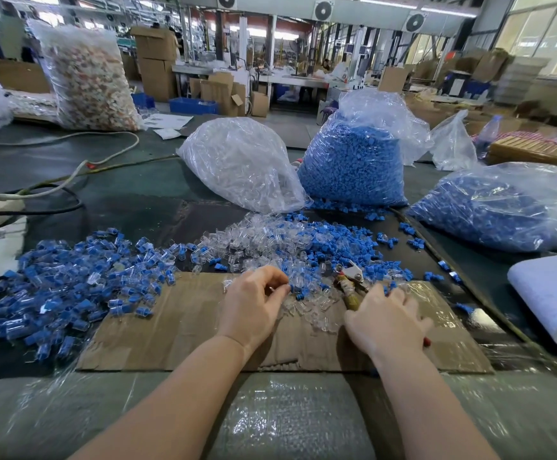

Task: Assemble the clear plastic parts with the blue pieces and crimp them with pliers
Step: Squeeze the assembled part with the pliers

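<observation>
Cardboard (177,330) lying under both hands: left hand (252,305) pinching a small part, right hand (383,322) gripping pliers (348,280).

A flattened cardboard sheet (177,330) is laid on the dark table (131,180), and everything else is placed around it. At its far edge, a small part is pinched by the curled fingers of the left hand (254,303). At the sheet's right, the pliers (350,283) are gripped by the right hand (383,322), their metal head pointing away. A mixed heap of clear plastic parts (254,240) and blue pieces (340,240) is spread just beyond the sheet. Left of it, a pile of assembled parts (71,287) is gathered. Farther beyond, a bag of clear parts (240,164) and a bag of blue pieces (353,164) are stood side by side.
</observation>
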Action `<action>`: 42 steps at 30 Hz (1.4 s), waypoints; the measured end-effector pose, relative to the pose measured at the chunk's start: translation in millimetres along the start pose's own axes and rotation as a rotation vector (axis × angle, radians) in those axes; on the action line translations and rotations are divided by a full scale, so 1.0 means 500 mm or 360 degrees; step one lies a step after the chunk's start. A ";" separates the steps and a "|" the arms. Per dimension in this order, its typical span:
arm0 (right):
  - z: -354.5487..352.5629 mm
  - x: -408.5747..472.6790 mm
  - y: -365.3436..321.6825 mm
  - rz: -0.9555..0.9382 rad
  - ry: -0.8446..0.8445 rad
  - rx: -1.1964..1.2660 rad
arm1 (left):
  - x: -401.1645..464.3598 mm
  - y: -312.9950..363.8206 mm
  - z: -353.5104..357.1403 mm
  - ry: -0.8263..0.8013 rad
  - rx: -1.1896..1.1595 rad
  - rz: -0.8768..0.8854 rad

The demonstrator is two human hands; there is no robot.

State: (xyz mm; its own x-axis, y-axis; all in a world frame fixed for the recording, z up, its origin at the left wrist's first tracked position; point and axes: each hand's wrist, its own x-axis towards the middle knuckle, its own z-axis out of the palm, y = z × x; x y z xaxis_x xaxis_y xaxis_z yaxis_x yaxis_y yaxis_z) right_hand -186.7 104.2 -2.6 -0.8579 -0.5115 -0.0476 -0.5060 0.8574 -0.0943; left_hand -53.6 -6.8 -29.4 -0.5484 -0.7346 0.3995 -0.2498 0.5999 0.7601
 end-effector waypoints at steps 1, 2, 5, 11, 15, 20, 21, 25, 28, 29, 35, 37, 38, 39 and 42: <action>0.000 0.002 0.003 0.0014 -0.0050 -0.0012 | 0.001 0.004 0.000 0.0002 0.0029 0.0016; 0.002 0.002 0.003 0.0012 -0.0064 -0.0023 | 0.002 0.009 0.000 0.0011 0.0049 0.0023; 0.007 -0.002 0.001 -0.0054 0.0048 -0.0027 | 0.005 0.020 -0.003 0.0012 -0.0016 -0.0041; -0.016 -0.013 -0.005 -0.0342 0.0165 0.0104 | 0.024 0.041 -0.016 0.0037 -0.0586 -0.0444; -0.058 -0.033 -0.021 -0.0593 -0.0336 0.1091 | 0.041 0.040 -0.029 0.0068 -0.0838 -0.0643; -0.093 -0.065 -0.030 -0.0616 -0.0864 0.1486 | 0.047 0.032 -0.043 0.0082 -0.0849 -0.0731; -0.093 -0.068 -0.034 -0.0591 -0.0890 0.1495 | 0.046 0.030 -0.045 0.0084 -0.0853 -0.0744; -0.088 -0.069 -0.048 -0.0469 -0.0992 0.1511 | 0.043 0.027 -0.051 0.0105 -0.0903 -0.0795; -0.084 -0.065 -0.052 -0.0381 -0.1031 0.1477 | 0.046 0.026 -0.052 0.0125 -0.0945 -0.0852; -0.083 -0.064 -0.052 -0.0372 -0.1035 0.1464 | 0.046 0.025 -0.052 0.0130 -0.0957 -0.0864; -0.084 -0.066 -0.056 -0.0430 -0.1103 0.1480 | 0.047 0.021 -0.053 0.0158 -0.1011 -0.0941; -0.083 -0.067 -0.056 -0.0451 -0.1093 0.1452 | 0.048 0.020 -0.054 0.0166 -0.0992 -0.0954; -0.083 -0.068 -0.057 -0.0469 -0.1081 0.1435 | 0.049 0.020 -0.055 0.0167 -0.0978 -0.0952; -0.084 -0.069 -0.058 -0.0493 -0.1069 0.1423 | 0.049 0.022 -0.055 0.0174 -0.0971 -0.0948; -0.086 -0.069 -0.058 -0.0549 -0.1060 0.1417 | 0.050 0.024 -0.054 0.0195 -0.0968 -0.0955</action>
State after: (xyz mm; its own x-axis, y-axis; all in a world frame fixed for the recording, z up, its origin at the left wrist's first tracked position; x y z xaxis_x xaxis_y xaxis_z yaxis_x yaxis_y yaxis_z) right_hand -146.5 99.3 44.7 -0.3366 -0.8653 -0.3715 -0.2349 0.4592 -0.8567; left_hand -48.9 -26.7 3.5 -0.3620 -0.9228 -0.1319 0.0201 -0.1492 0.9886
